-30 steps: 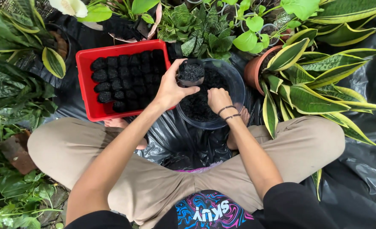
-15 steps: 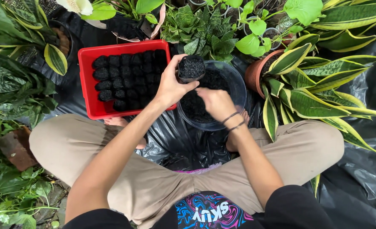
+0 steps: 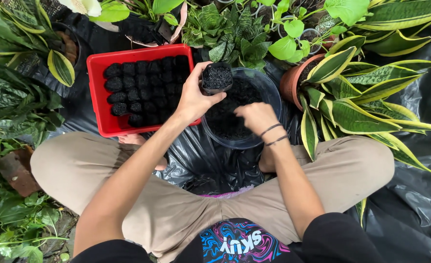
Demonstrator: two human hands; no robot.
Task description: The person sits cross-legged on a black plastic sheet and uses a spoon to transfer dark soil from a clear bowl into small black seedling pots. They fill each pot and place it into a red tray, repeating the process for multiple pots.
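Surroundings: a red tray [image 3: 97, 97] lies on black plastic sheeting [image 3: 410, 195] on the ground, just left of a clear round bowl [image 3: 269, 95]; the tray is packed with rows of small dark soil-filled pots [image 3: 147, 90].
Plants: a terracotta pot [image 3: 293, 80] with striped yellow-edged leaves stands just right of the bowl; leafy green plants [image 3: 235, 29] crowd the far side, more foliage on the left.
In the way: the person's crossed legs in tan trousers [image 3: 142, 195] close off the near side; the bowl rim sits just beyond the knees.
Left hand: the left hand [image 3: 193, 100] grasps a small black pot [image 3: 217, 78], fingers wrapped round its side, thumb on the near wall.
Pot position: held above the bowl's left edge, between tray and bowl, not resting on anything.
Pot orientation: upright, mouth facing up toward the camera, its long axis roughly vertical; it is filled with dark soil to the brim.
Right hand: the right hand [image 3: 256, 117] dips into the dark soil [image 3: 230, 124] in the bowl, fingers curled down; whether they hold soil cannot be told.
Wrist: two dark bands [image 3: 274, 134] circle the right wrist.
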